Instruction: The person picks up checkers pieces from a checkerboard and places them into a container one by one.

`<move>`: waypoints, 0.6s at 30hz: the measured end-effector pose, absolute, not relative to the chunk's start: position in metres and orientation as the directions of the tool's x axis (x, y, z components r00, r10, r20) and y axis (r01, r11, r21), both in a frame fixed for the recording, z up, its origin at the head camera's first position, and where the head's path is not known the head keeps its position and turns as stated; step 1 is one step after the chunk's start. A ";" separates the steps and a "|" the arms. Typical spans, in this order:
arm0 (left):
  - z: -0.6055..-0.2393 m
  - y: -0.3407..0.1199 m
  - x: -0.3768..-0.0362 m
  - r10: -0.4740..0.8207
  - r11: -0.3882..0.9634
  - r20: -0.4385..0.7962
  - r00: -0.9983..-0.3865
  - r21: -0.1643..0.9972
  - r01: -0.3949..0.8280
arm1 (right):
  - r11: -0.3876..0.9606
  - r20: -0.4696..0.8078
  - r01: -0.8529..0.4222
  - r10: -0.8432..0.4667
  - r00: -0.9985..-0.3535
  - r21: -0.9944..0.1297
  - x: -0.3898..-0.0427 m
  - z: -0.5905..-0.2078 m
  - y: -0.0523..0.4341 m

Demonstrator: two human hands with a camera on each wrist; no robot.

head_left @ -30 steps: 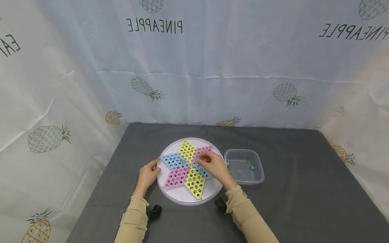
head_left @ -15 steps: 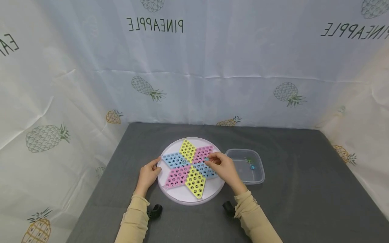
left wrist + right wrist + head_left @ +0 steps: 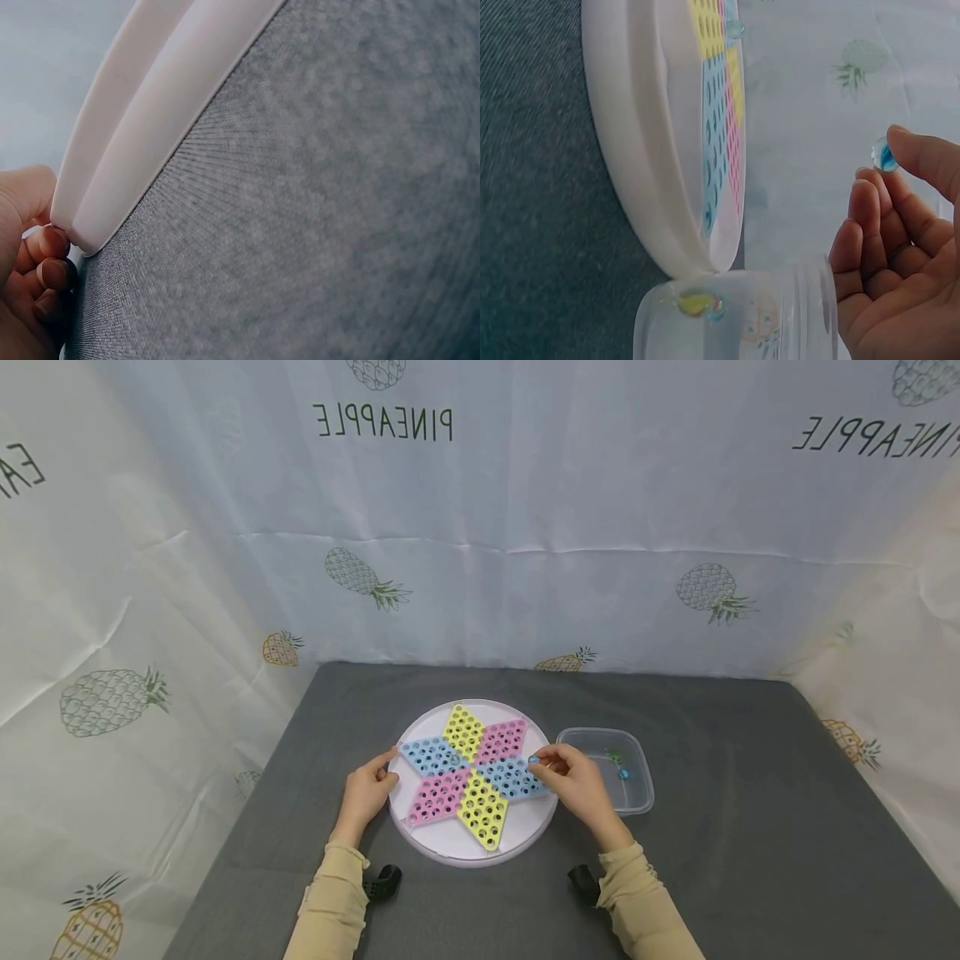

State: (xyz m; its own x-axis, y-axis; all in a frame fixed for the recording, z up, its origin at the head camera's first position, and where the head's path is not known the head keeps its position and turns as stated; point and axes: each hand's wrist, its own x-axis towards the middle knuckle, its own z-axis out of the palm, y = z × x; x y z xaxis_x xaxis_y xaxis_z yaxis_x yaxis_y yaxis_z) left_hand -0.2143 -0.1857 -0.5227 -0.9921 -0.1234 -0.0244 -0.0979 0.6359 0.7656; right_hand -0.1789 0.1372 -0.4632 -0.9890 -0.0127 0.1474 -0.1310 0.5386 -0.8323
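Observation:
A round white Chinese checkers board [image 3: 441, 841] lies on the grey cloth, with a star of yellow, pink and blue perforated points. My left hand [image 3: 366, 791] holds its left rim; in the left wrist view, curled fingers [image 3: 54, 274] sit at the rim's edge. Between thumb and fingertip, my right hand [image 3: 581, 787] pinches a clear marble with a blue swirl [image 3: 884, 155], above the board's right edge. One clear marble [image 3: 454, 760] sits near the star's middle, on the blue left point.
Right of the board stands a clear plastic box [image 3: 647, 797], close to its rim and partly behind my right hand. A few marbles [image 3: 623, 773] lie inside. Black wrist straps [image 3: 384, 883] show by both sleeves. A pineapple-print curtain [image 3: 510, 602] hangs behind the table.
My right hand has moved right with the blue marble, from near the star's middle to the board's right edge. My left hand stays at the left rim.

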 end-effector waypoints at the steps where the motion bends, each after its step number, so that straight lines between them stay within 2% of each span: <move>1: -0.523 -0.186 -0.215 -0.124 0.635 -0.023 -0.992 0.767 -0.097 | 0.537 0.138 -0.122 -0.009 -0.990 -0.835 -0.178 -0.464 0.139; 13: -0.523 -0.186 -0.215 -0.128 0.629 -0.010 -0.992 0.772 -0.089 | 0.589 0.100 -0.043 0.065 -0.993 -0.807 -0.174 -0.468 0.172; 18: -0.524 -0.186 -0.216 -0.122 0.633 0.001 -0.992 0.770 -0.077 | 0.590 0.071 -0.024 0.057 -0.996 -0.807 -0.172 -0.468 0.183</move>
